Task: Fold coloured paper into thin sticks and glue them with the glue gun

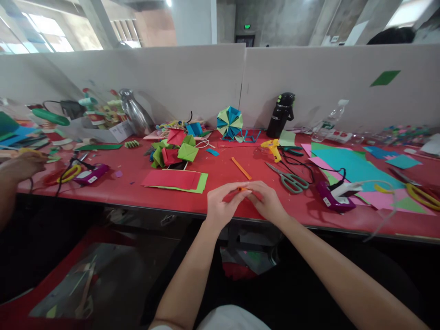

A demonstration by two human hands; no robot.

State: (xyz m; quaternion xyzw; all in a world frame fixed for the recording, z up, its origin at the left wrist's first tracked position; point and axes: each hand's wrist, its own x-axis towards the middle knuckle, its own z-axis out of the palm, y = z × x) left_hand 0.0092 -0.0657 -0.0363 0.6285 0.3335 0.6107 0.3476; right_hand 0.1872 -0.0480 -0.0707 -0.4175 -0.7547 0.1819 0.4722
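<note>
My left hand (222,205) and my right hand (267,201) meet at the near edge of the red table (130,195). Both pinch a small orange paper piece (242,188) between their fingertips, so most of it is hidden. An orange paper strip (241,168) lies just beyond my hands. Grey-handled scissors (288,179) lie to the right of the strip. A stack of red and green paper sheets (175,180) sits to the left of my hands.
A yellow glue gun (271,148), a black bottle (281,114) and a blue-green paper fan (229,122) stand further back. A purple glue gun (332,196) rests on coloured sheets (354,166) at right. Another person's hand (21,166) works at far left. White partitions (192,78) close the back.
</note>
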